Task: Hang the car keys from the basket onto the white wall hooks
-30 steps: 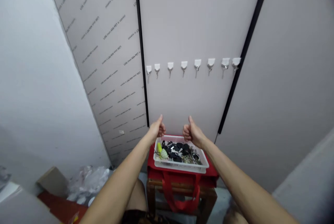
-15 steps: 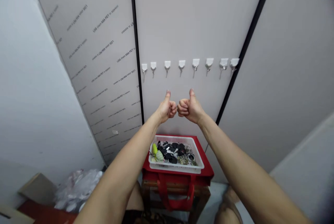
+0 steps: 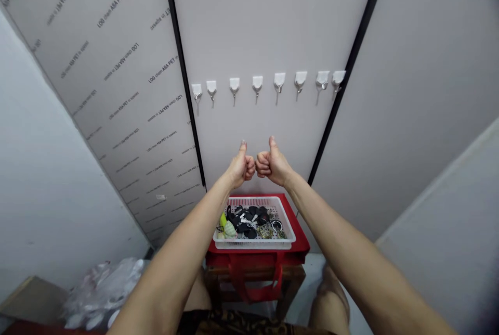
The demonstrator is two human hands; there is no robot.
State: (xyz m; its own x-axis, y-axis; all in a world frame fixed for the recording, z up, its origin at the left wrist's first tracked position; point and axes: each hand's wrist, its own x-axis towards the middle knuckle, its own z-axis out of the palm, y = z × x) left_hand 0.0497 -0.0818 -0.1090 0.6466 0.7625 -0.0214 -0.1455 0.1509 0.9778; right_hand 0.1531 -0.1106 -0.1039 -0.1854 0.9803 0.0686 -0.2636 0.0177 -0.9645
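Observation:
My left hand (image 3: 241, 165) and my right hand (image 3: 271, 163) are raised side by side in front of the wall panel, each a closed fist with the thumb pointing up, knuckles almost touching. Neither holds anything. Above them runs a row of several white wall hooks (image 3: 257, 84), all bare. Below the hands a white plastic basket (image 3: 253, 244) holds several black key fobs, metal rings and a yellow-green tag. The basket rests on a red bag (image 3: 300, 241).
The red bag sits on a wooden stool (image 3: 292, 275), its strap hanging down the front. Crumpled clear plastic (image 3: 101, 293) and a cardboard box (image 3: 27, 298) lie on the floor at the left. Black vertical strips (image 3: 183, 85) divide the wall panels.
Both thumbs-up fists rose from just above the basket to mid-wall and came together. My view swung so that the hooks and basket slid left.

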